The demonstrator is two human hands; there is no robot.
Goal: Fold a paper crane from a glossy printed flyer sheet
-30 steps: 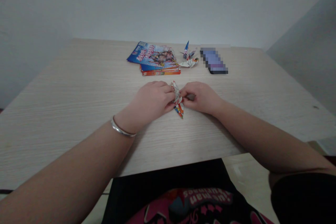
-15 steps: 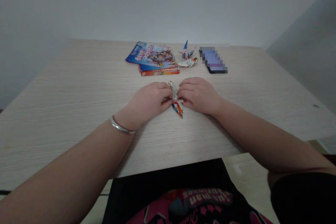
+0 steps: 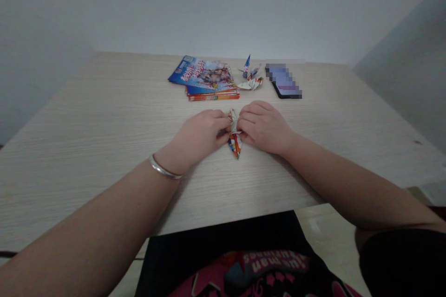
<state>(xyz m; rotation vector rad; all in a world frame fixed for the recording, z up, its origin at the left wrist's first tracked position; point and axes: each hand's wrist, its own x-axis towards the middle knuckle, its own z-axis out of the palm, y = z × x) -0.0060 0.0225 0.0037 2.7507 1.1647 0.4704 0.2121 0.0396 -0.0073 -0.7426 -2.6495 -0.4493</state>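
A small folded paper piece (image 3: 235,143), printed in orange, blue and white, stands out between my hands over the middle of the table. One pointed end faces me and a paler one points away. My left hand (image 3: 204,131), with a silver bangle on its wrist, pinches the paper's left side. On the right side, the fingers of my right hand (image 3: 265,127) are closed on the same paper. Fingertips of both hands are partly hidden by the paper and knuckles.
Beyond my hands, a stack of colourful printed booklets or sheets (image 3: 205,76) lies on the pale wooden table (image 3: 104,120). Beside it sit folded paper cranes (image 3: 251,83). A phone (image 3: 284,81) with a blurred screen lies farther right. A wall rises behind the table.
The folded paper has turned slightly, its near point swinging a little left. My two hands have stayed nearly in place, still pinching it from either side.
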